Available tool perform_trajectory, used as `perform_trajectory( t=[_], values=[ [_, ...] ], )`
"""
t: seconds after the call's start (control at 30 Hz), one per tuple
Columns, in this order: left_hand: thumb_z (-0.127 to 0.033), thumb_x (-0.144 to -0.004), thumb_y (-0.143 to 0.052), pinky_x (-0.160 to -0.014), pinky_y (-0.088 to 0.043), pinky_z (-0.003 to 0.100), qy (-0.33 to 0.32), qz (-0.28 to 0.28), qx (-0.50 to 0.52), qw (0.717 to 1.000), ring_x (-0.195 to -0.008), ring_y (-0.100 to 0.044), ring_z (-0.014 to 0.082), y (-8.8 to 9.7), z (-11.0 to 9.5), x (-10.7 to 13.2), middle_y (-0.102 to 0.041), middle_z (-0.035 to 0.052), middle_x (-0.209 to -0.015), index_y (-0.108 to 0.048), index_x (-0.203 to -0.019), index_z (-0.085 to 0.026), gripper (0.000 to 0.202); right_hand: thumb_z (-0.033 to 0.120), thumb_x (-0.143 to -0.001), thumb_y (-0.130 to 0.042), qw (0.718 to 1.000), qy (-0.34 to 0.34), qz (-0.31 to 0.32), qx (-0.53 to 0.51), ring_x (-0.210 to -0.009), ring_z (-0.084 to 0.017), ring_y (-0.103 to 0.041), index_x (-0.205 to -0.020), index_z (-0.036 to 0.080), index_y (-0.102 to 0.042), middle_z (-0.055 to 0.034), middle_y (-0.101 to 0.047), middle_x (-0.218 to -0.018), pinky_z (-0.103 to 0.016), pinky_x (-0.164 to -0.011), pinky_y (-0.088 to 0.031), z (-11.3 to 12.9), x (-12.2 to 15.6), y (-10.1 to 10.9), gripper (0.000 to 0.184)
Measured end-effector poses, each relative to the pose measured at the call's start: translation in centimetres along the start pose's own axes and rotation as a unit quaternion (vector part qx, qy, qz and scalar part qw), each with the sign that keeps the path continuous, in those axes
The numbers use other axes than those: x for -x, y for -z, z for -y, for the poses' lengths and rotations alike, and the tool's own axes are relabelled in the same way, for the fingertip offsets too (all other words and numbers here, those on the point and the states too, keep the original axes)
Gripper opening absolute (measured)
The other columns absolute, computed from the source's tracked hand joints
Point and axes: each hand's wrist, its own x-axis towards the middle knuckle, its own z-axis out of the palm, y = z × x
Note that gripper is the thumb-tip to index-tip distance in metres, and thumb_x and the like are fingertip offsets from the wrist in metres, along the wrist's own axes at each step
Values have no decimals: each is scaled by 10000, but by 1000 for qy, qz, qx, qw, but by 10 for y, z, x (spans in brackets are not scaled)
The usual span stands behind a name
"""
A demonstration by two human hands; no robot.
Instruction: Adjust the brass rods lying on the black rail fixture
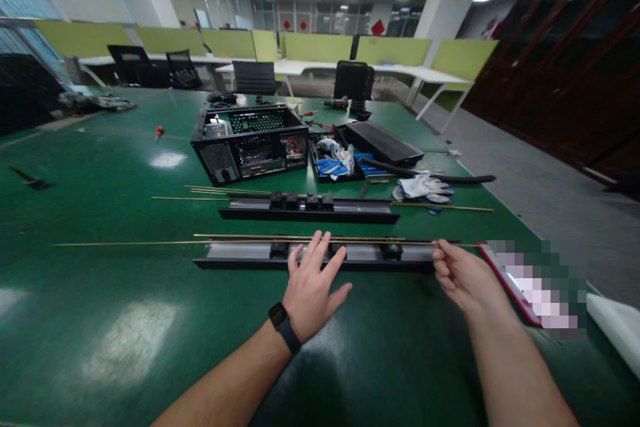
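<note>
A long black rail with small black blocks on it lies across the green table in front of me. My left hand rests flat on its middle, fingers spread, a dark watch on the wrist. My right hand is closed at the rail's right end, fingertips pinching the end of a thin brass rod that runs along the rail's far edge. A second black rail with blocks lies parallel behind it, with more brass rods beside it.
An open black computer case stands behind the rails. To its right are a black tray with blue items, a flat black panel, white gloves and a black hose. Office chairs and green partitions line the back.
</note>
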Motion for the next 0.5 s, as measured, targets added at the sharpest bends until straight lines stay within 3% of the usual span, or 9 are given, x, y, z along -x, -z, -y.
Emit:
perform_trajectory(
  t=[0.13, 0.2, 0.37, 0.5],
  values=[
    [-373, -926, -661, -1170, -260, 585, 0, 4, 0, 1000, -1528, -297, 334, 0, 0, 0, -345, 153, -1639, -520, -1462, -253, 567, 188, -998, -511, 996, 19, -79, -34, -311, -51, -364, -820, 171, -571, 54, -509, -562, -134, -228, -209, 6, -8, 8, 190],
    [-378, -930, -655, -1172, -256, 584, 0, 4, 1, 1000, -1531, -290, 333, 0, 0, 0, -351, 153, -1636, -517, -1463, -249, 566, 215, -998, -527, 997, 20, -64, -26, -312, -52, -365, -839, 162, -591, 42, -538, -577, -137, -225, -215, 5, -5, 6, 179],
    [-371, -925, -662, -1169, -262, 583, -2, 3, -1, 1000, -1526, -301, 335, 0, -1, 0, -361, 158, -1630, -522, -1456, -245, 563, 219, -941, -623, 999, 10, 43, 21, -321, -48, -368, -881, 152, -626, 13, -598, -624, -130, -225, -220, -6, 6, -4, 90],
    [-369, -928, -659, -1166, -264, 582, -2, 4, 0, 1000, -1526, -302, 332, 1, -1, 0, -355, 159, -1633, -526, -1452, -248, 555, 200, -964, -583, 999, 34, -13, 3, -317, -53, -370, -817, 167, -587, 38, -541, -576, -137, -229, -232, -5, -5, 3, 151]
  ],
)
